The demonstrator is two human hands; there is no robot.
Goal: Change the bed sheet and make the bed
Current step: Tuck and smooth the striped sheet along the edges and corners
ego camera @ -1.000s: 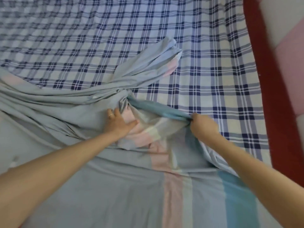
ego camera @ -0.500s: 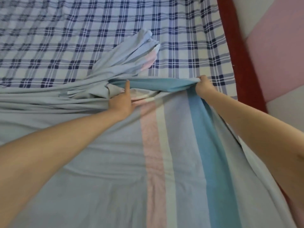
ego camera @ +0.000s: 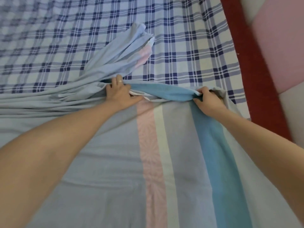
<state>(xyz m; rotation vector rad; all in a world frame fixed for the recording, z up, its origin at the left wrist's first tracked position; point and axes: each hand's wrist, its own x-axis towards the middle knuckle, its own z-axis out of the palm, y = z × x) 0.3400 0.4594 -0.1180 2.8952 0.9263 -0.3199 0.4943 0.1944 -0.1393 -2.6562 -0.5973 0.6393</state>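
Note:
A pale blue sheet with pink, white and teal stripes (ego camera: pixel 164 162) covers the near half of the bed. Beyond it lies the blue-and-white checked sheet (ego camera: pixel 181 46). The striped sheet's far edge is bunched, and a twisted tail of it (ego camera: pixel 125 51) points away across the checks. My left hand (ego camera: pixel 120 94), a ring on one finger, grips the bunched folds at the middle. My right hand (ego camera: pixel 209 101) pinches the far edge at the teal stripe, near the bed's right side. The edge hangs slack between the two hands.
A dark red bed frame rail (ego camera: pixel 250 71) runs along the right side. Past it stands a padded panel in pink and pale grey (ego camera: pixel 279 38). Long creases of the striped sheet (ego camera: pixel 32 104) stretch to the left.
My right hand has drawn the teal-striped edge out to the right, toward the red rail, flattening the stripes. My left hand has shifted up onto the bunched folds.

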